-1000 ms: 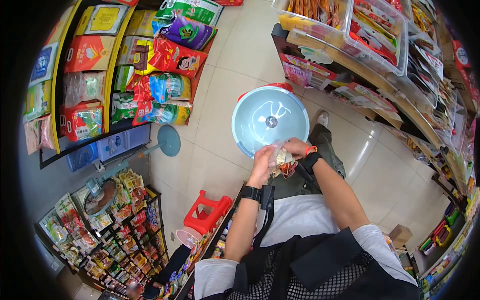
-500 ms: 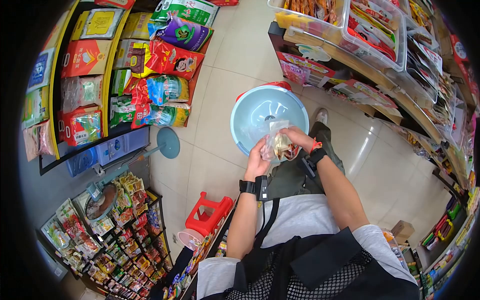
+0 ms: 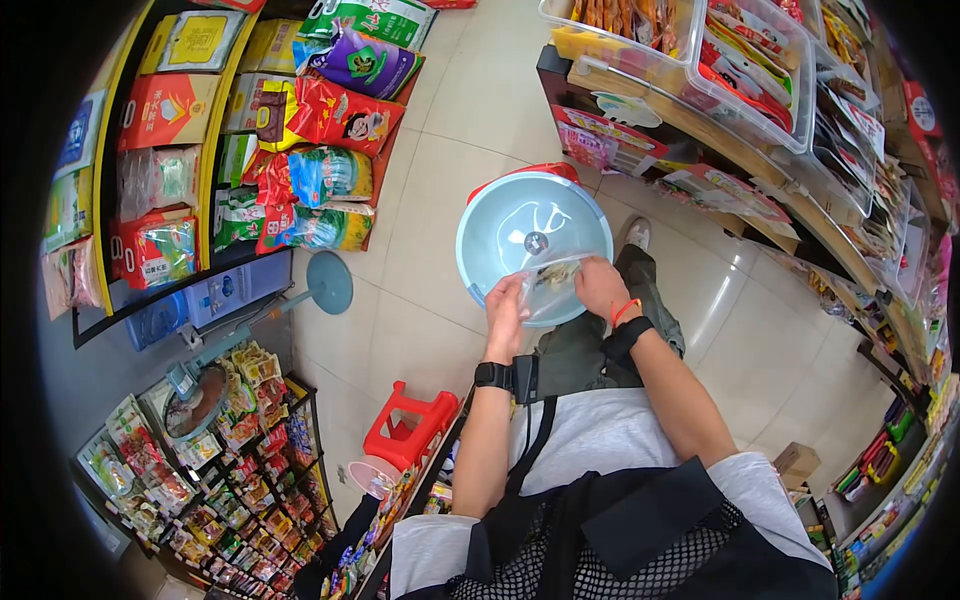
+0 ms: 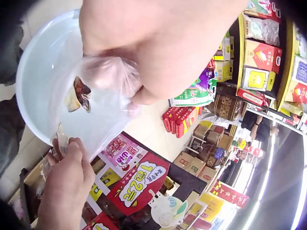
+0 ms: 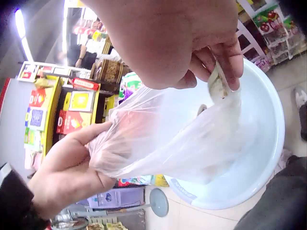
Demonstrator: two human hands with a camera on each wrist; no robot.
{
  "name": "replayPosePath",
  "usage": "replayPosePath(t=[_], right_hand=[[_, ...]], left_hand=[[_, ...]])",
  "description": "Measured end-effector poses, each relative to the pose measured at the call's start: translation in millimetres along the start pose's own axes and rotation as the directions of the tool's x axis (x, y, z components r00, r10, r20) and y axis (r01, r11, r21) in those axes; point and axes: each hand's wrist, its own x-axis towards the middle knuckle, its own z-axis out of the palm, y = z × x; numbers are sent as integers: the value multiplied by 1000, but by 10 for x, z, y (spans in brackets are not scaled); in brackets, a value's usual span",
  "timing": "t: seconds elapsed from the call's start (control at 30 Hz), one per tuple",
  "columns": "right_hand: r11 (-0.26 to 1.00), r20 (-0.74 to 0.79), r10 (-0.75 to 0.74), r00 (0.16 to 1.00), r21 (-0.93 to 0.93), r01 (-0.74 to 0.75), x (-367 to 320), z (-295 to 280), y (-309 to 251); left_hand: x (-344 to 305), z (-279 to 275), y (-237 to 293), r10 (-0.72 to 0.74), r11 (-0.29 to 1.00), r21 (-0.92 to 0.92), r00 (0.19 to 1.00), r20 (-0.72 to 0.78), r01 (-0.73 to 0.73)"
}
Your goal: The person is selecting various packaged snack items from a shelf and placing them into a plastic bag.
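Both hands hold a clear plastic bag (image 3: 552,288) stretched out flat over a light blue basin (image 3: 500,228). My left hand (image 3: 506,303) grips the bag's bunched left end (image 5: 112,143). My right hand (image 3: 592,278) pinches the right end together with a small snack packet (image 5: 217,85). A few small packets (image 4: 79,95) show through the film. In the left wrist view the left hand (image 4: 144,81) is above the bag (image 4: 100,120), and the right hand (image 4: 67,182) is at the lower left. In the right wrist view the right hand (image 5: 211,62) is above the basin (image 5: 261,148).
Shelves of snack bags (image 3: 330,120) line the left. Clear bins (image 3: 700,50) sit on the right-hand shelving. A red stool (image 3: 410,425) stands near my left side, and a round blue stand base (image 3: 330,283) is on the tiled floor. A red rim (image 3: 540,170) shows behind the basin.
The hands have moved apart and forward over the basin. The bag, bunched between them before, is now pulled out flat.
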Motion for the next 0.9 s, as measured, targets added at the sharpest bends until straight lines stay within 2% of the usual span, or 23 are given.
replayPosePath(t=[0.07,0.2,0.27,0.4,0.57,0.8,0.9], right_hand=[[998,-19,-51,999,-21,51,-66,-31,-22],[987,-48,-126,991,89,130,-208,-171,-121],[971,-59,-193,979,129,199,-239,-238,-168],[955,-81,-172,982,230,186,-277,-267,-208],[920,-79,-122,989,365,143,-343,-263,-207],[906,-147,-161,976,370,206,-575,-409,-124],[896,-173,-118,978,406,180,-825,-569,-80]], left_hand=[[-26,-49,8,30,999,36,998,-53,-28],[-116,-32,45,68,993,110,987,-147,-52],[-128,-82,27,84,995,67,989,-123,-76],[-126,-90,-20,82,996,32,987,-141,-78],[-203,-9,-71,115,993,33,991,-71,-113],[-469,-19,187,145,989,1,987,75,-145],[-555,-104,246,191,981,25,981,18,-192]])
